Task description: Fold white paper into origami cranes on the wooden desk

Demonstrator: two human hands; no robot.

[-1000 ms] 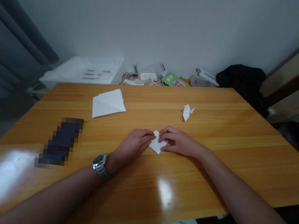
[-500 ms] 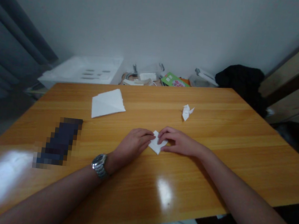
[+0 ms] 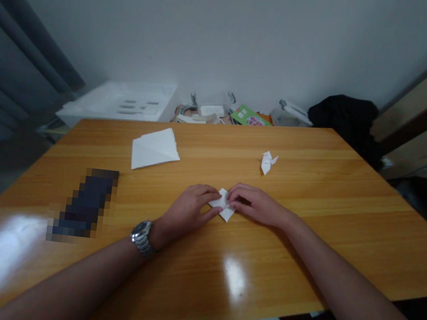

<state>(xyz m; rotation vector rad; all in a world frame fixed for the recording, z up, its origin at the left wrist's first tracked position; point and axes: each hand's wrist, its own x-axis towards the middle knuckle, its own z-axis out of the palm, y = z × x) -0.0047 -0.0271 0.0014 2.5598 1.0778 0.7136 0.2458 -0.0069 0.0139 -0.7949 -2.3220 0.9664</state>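
A small folded white paper lies on the wooden table near its middle. My left hand, with a metal watch on the wrist, pinches the paper's left side with curled fingers. My right hand pinches its right side, fingertips pressed down on it. Both hands meet over the paper and hide most of it.
A finished folded paper figure sits further back to the right. A flat white sheet lies at the back left. A dark blurred object rests to the left. Boxes and clutter stand behind the table's far edge.
My hands have drawn closer together over the paper, and less of it shows between them. A left corner has been lifted by my left fingers.
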